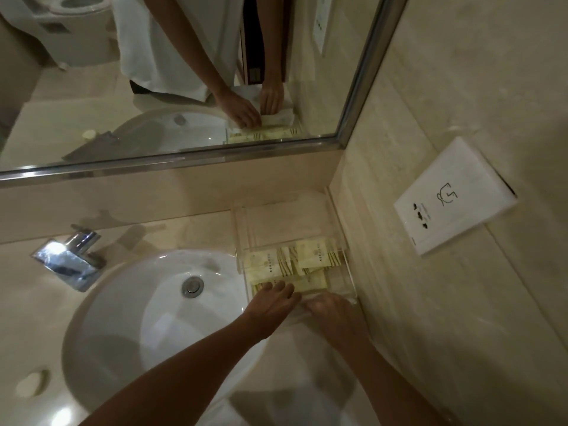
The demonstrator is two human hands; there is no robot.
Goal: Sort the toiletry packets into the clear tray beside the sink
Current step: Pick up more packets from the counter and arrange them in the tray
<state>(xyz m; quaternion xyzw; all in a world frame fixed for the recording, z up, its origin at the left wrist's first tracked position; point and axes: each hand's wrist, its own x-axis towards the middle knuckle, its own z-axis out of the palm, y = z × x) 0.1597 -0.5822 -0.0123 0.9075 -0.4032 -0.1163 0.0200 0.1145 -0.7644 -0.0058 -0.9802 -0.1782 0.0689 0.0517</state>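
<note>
While several cream packets (302, 259) are already lying in the clear tray (242, 219), left hand (270, 302) is reaching in flat and open; right hand (330, 309) is curling at the tray's near edge, grip unclear.

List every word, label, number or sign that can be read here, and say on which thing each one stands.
No text can be read.
Packets in the clear tray: a small round emblem and a line of print, too blurred to read.
Wall socket plate: a line-drawn symbol and small print beside the holes, too small to read.
Panel seen in the mirror: dark marks, not legible.
Tap, sink: no marking visible.
</note>
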